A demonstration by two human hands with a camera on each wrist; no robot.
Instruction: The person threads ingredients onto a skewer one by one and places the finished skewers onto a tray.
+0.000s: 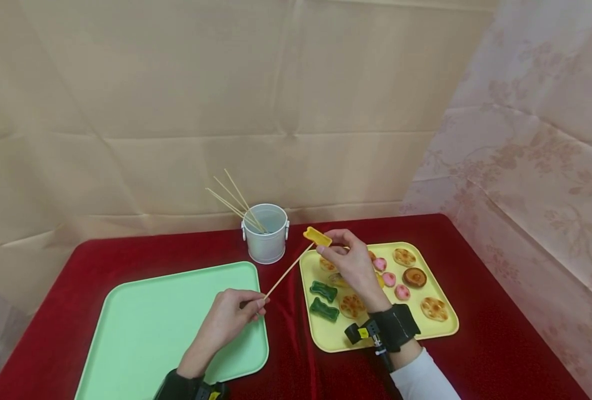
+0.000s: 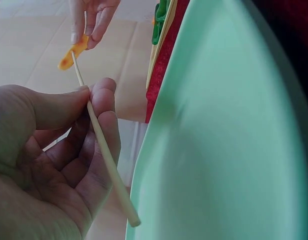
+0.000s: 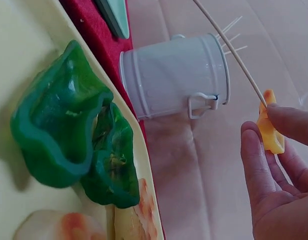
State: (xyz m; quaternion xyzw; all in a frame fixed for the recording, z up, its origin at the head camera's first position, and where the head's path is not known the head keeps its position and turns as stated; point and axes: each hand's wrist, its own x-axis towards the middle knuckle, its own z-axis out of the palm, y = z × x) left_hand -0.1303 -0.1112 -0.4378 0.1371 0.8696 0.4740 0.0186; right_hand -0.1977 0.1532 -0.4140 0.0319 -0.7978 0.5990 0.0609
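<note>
Between thumb and fingertips, my left hand [image 1: 233,316] pinches a thin wooden skewer [image 1: 288,272] near its blunt end, over the right edge of the green tray [image 1: 263,344]. The skewer slants up to the right. My right hand [image 1: 353,264] pinches a yellow pepper piece [image 1: 318,236] above the yellow tray's far left corner. In the right wrist view the skewer's far end meets the yellow piece [image 2: 74,52]; whether it has pierced through cannot be told. Beneath the right hand, two green pepper pieces [image 3: 61,120] lie on the yellow tray [image 1: 321,339].
A white metal bucket [image 1: 266,247] holding several skewers [image 1: 233,194] stands behind the trays. On the yellow tray lie pink balls [image 1: 402,292], a brown mushroom-like piece [image 1: 414,277] and browned round slices [image 1: 434,309]. A red cloth [image 1: 296,366] covers the table, with curtains [image 1: 186,111] behind.
</note>
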